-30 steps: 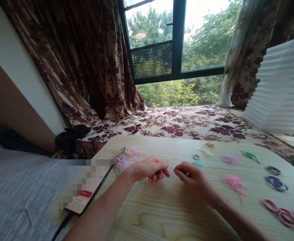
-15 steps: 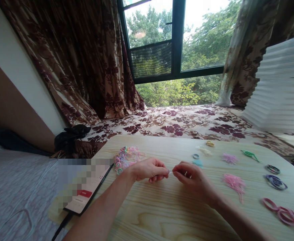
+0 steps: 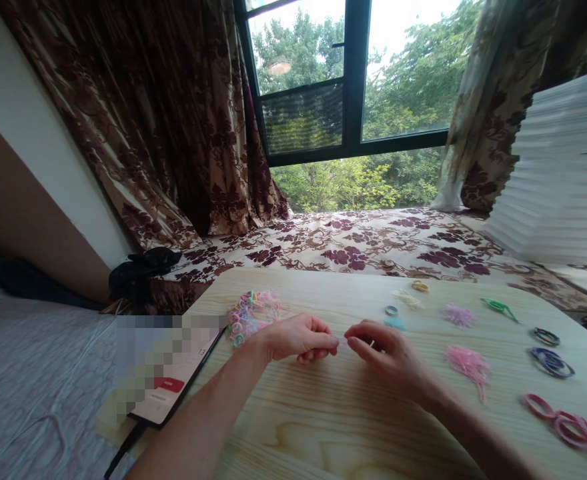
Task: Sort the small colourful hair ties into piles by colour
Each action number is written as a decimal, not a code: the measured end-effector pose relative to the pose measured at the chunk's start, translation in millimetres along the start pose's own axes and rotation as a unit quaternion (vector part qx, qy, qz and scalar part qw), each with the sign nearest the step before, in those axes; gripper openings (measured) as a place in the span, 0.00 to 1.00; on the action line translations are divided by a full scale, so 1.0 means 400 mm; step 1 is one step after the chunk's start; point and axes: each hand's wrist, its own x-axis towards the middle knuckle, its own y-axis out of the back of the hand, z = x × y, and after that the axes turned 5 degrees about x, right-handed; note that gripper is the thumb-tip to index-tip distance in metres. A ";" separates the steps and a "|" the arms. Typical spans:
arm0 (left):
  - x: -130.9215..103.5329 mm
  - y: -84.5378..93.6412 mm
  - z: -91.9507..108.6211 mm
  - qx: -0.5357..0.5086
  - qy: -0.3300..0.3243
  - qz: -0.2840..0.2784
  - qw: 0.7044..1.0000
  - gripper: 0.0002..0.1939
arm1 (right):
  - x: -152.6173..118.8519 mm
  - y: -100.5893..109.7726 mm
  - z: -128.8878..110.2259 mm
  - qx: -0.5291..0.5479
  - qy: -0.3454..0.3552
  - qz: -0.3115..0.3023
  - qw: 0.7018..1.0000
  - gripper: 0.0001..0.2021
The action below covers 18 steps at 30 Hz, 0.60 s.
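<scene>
Right hand point(image 3: 386, 350) has eased up a touch since half a second ago, thumb and finger slightly parted, and I can't make out the pale strand between the hands anymore. Left hand point(image 3: 298, 337) is pinched; can't tell if it's on a band. Looks like fiddly fingertip work, so I'd say light pinch next. Mixed pile point(image 3: 253, 310) is partly behind the left wrist, pink bands point(image 3: 467, 365) off right on the counter point(image 3: 318, 427). Phone point(image 3: 181, 383) crowds the left arm.

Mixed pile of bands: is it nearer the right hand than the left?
No; the mixed pile lies just beyond the left hand, with the right hand farther off.
</scene>
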 end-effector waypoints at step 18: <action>0.011 -0.006 -0.013 -0.053 -0.008 0.003 0.999 0.15 | -0.011 0.254 0.037 -0.144 -0.150 -0.074 0.975 0.10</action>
